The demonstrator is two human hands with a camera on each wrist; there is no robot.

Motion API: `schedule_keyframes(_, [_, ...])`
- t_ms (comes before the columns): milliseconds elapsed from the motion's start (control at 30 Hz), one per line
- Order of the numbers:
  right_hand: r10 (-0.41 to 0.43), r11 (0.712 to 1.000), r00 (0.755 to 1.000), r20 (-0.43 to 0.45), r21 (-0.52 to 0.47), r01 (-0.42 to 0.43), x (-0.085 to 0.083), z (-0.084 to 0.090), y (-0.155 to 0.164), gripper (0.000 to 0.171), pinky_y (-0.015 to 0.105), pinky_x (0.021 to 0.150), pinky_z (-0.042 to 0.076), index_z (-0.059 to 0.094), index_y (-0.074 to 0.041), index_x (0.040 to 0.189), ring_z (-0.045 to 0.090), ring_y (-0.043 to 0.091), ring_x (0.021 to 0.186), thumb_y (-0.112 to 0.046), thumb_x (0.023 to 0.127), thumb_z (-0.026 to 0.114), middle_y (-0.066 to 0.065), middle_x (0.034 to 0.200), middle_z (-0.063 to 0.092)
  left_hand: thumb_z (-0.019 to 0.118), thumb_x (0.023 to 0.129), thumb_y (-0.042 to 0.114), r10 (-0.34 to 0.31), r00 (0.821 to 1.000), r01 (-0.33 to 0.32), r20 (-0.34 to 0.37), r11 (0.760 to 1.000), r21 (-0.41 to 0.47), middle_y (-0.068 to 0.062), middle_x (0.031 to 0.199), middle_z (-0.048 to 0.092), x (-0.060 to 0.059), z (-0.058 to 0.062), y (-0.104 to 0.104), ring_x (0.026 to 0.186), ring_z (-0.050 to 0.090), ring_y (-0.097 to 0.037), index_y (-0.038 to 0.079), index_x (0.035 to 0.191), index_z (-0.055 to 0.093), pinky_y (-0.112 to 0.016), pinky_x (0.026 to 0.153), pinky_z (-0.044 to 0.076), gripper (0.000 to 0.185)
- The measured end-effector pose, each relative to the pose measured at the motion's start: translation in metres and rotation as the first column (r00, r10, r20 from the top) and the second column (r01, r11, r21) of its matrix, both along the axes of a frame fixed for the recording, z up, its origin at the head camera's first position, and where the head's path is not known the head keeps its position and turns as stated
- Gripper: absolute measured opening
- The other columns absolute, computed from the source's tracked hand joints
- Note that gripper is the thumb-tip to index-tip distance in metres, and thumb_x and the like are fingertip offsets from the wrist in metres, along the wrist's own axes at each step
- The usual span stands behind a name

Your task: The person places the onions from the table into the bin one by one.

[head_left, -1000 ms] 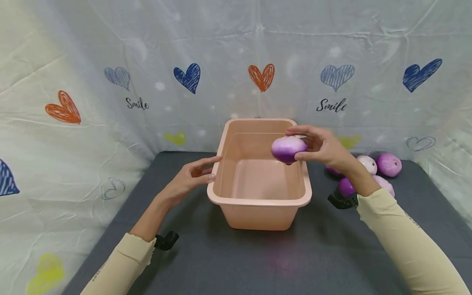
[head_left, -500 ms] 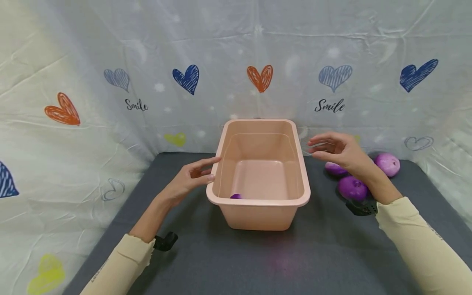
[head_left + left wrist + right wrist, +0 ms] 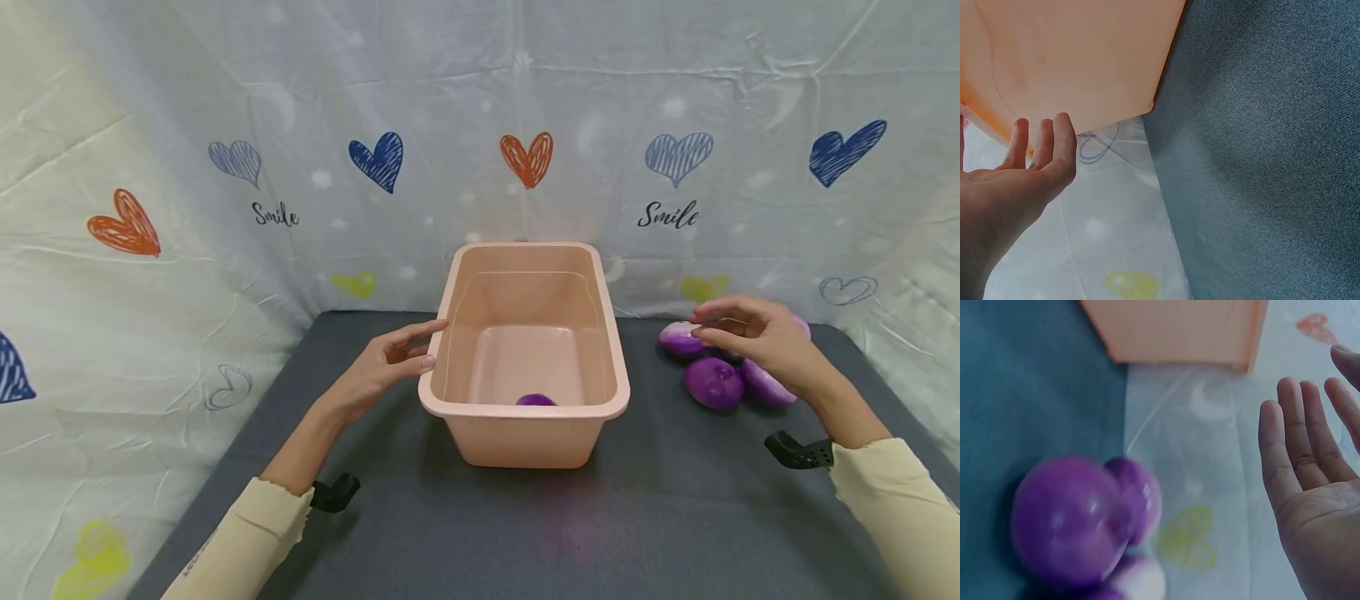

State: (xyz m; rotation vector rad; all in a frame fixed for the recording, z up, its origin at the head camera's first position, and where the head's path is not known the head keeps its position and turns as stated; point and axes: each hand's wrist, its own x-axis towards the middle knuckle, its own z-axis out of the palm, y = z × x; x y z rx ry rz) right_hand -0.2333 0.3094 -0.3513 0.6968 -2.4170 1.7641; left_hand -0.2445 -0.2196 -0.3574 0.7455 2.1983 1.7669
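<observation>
Our left hand (image 3: 382,364) open against the tub (image 3: 525,417), our right hand (image 3: 757,337) open, empty, over onions (image 3: 712,382), one onion (image 3: 536,400) in tub

Left hand (image 3: 382,362) and right hand (image 3: 757,337) both empty, fingers relaxed

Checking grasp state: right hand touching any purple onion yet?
Apart. The right wrist view shows the open right hand with backdrop visible between it and the purple onions.

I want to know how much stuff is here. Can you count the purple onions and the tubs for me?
Purple onions on the table beside the right hand: 4, at and one mostly hidden at
Purple onions in the tub: 1
Pink tubs: 1
Total: 6 things
</observation>
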Motion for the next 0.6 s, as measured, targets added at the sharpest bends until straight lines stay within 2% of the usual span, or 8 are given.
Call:
schedule_keyframes(233, [-0.094,0.990,0.996,-0.007,0.102,0.095,0.016,-0.010,0.031,0.029,0.023,0.085,0.054,0.064,0.004,0.126,0.070,0.018,0.102,-0.002,0.098,0.068,0.012,0.122,0.066,0.067,0.101,0.018,0.017,1.000,-0.017,-0.006,1.000,-0.023,-0.005,0.157,0.040,0.001,0.001,0.001,0.136,0.046,-0.032,0.017,0.156,0.046,-0.058,0.109,0.035,0.059])
schedule_keyframes(300, [-0.091,0.991,0.996,-0.014,0.096,0.092,0.018,-0.012,0.040,0.028,0.022,0.086,0.054,0.063,0.006,0.126,0.070,0.018,0.103,0.000,0.099,0.066,0.012,0.123,0.065,0.067,0.101,0.019,0.022,1.000,-0.023,-0.005,0.999,-0.029,-0.005,0.156,0.041,0.000,0.000,0.001,0.136,0.046,-0.032,0.018,0.155,0.046,-0.059,0.109,0.035,0.059])
schedule_keyframes(500, [-0.042,0.999,0.999,-0.031,-0.013,0.041,0.023,-0.018,0.064,0.026,0.029,0.084,0.057,0.058,0.015,0.123,0.070,0.019,0.102,0.012,0.097,0.061,0.013,0.120,0.065,0.067,0.101,0.019,0.023,1.000,-0.023,0.000,0.999,-0.028,-0.005,0.156,0.041,0.001,0.000,0.000,0.136,0.045,-0.032,0.019,0.155,0.046,-0.059,0.110,0.034,0.059])
schedule_keyframes(600, [-0.064,0.998,0.996,-0.056,-0.003,0.064,0.028,-0.021,0.073,0.027,0.027,0.082,0.057,0.057,0.017,0.124,0.070,0.016,0.101,0.013,0.097,0.060,0.008,0.119,0.067,0.067,0.101,0.019,0.019,1.000,-0.019,0.001,0.999,-0.028,-0.005,0.157,0.039,0.001,0.001,0.000,0.136,0.046,-0.032,0.020,0.156,0.046,-0.058,0.110,0.035,0.059])
